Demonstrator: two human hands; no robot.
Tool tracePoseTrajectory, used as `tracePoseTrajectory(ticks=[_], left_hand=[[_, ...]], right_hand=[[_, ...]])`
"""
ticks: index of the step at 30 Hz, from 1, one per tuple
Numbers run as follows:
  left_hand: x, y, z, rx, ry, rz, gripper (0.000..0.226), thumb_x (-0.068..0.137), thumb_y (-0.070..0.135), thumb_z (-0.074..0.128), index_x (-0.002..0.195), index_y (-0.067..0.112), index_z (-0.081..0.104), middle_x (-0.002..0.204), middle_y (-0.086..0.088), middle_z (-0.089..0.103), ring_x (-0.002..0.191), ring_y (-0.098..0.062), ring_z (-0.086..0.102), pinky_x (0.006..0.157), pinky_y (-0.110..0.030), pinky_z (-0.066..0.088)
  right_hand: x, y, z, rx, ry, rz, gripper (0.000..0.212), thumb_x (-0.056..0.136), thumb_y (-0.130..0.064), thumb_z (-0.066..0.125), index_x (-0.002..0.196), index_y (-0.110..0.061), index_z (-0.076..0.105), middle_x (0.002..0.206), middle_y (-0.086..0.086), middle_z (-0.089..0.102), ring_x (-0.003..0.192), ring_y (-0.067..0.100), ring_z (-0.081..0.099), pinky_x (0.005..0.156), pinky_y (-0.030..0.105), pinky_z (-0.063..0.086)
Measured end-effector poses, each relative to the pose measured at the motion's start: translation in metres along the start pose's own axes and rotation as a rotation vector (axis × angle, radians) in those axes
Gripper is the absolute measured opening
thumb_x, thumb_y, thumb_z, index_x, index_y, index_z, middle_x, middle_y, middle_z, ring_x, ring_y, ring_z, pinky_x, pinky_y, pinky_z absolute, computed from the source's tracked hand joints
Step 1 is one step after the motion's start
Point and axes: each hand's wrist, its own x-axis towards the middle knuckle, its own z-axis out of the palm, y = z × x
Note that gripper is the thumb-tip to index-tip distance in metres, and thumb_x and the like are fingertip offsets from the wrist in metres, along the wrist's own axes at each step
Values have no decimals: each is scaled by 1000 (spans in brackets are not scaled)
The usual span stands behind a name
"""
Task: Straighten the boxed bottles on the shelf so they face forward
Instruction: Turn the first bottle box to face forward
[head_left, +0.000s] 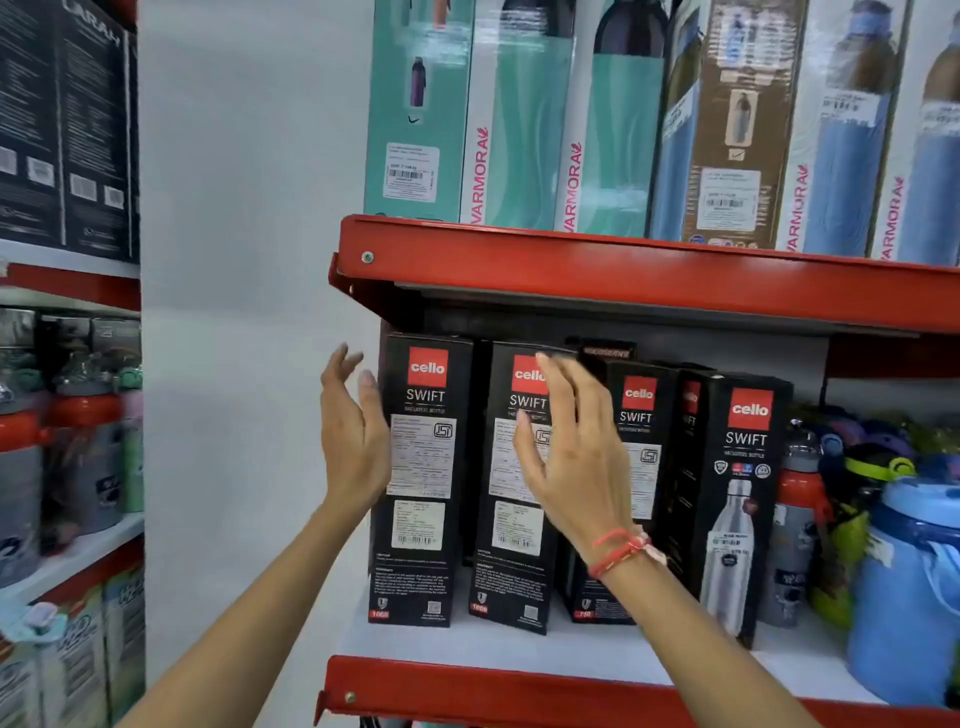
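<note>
- On the white shelf (597, 652) with the red front edge stand four black Cello Swift boxes in a row.
- Left hand (353, 436), fingers spread, is just beside the leftmost box (423, 483), gripping nothing.
- Right hand (576, 457), fingers spread, hovers before the second box (511, 525); contact unclear.
- Rightmost box (737, 499) shows a bottle picture and is angled.

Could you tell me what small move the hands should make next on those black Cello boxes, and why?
Probably close both hands on the second box and square it up. The left hand and right hand are open, gripping nothing, and that box looks tilted beside the upright leftmost box.
</note>
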Motion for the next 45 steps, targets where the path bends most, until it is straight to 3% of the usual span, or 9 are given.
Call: tracePoseTrajectory(ticks=[2, 5, 13, 17, 22, 26, 31, 37, 45], left_hand=[[5, -17, 0, -42, -42, -222, 45, 100, 43, 25, 137, 20, 34, 133, -4, 54, 118, -20, 52, 97, -33, 38], [4, -48, 1, -74, -286, -465, 50, 96, 51, 28, 131, 18, 42, 126, -8, 59, 113, -25, 56, 99, -47, 44], [-3, -57, -11, -319, -718, -684, 54, 86, 71, 18, 102, 44, 62, 103, 15, 66, 102, -10, 59, 98, -44, 39], [2, -53, -23, -280, -738, -589, 45, 87, 65, 21, 104, 46, 59, 98, 18, 69, 96, -8, 62, 85, -40, 47], [2, -66, -40, -324, -683, -572, 89, 68, 84, 42, 128, 19, 43, 117, 1, 64, 108, -15, 63, 91, -42, 52], [3, -67, -51, -320, -601, -521, 57, 70, 53, 58, 110, 16, 39, 98, -8, 71, 89, -16, 70, 69, -25, 54], [-2, -64, -49, -268, -566, -414, 44, 80, 21, 71, 109, 16, 38, 101, -8, 72, 88, -16, 73, 67, -25, 57], [-10, -55, -28, -81, -495, -246, 67, 81, 31, 71, 137, 23, 37, 120, 2, 66, 105, -15, 65, 89, -39, 54], [-29, -58, -10, 90, -452, -255, 60, 88, 30, 62, 140, 20, 33, 122, -4, 66, 102, -23, 65, 77, -26, 49]], right_hand=[[-8, -14, 13, 97, -46, 108, 45, 92, -29, 48, 135, -16, 44, 129, 4, 49, 114, 16, 49, 80, 32, 57], [-33, -34, 39, 166, -234, 233, 50, 92, -35, 48, 139, -21, 38, 136, -1, 44, 119, 15, 49, 92, 32, 52], [-69, -98, 91, 160, -572, 592, 118, 81, -55, 60, 138, -24, -38, 145, 14, 28, 116, 32, 49, 91, 38, 46], [-59, -104, 88, 203, -556, 621, 132, 72, -55, 71, 137, -22, -40, 147, 14, 24, 118, 34, 50, 94, 39, 45], [-47, -105, 76, 236, -554, 557, 140, 65, -59, 75, 134, -30, -43, 146, 9, 24, 116, 33, 52, 93, 41, 47], [-33, -88, 73, 359, -619, 519, 140, 63, -50, 79, 132, -40, -43, 151, 10, 21, 123, 30, 49, 100, 41, 45], [-10, -64, 80, 575, -644, 449, 134, 68, -25, 80, 132, -53, -35, 150, 3, 33, 116, 19, 57, 100, 36, 46], [-2, -49, 85, 625, -666, 487, 130, 75, -3, 75, 139, -45, -30, 130, -20, 44, 109, 1, 49, 74, -1, 39], [-25, -44, 97, 517, -598, 507, 126, 76, -3, 75, 140, -47, -25, 133, -2, 58, 106, 18, 63, 91, 27, 46]])
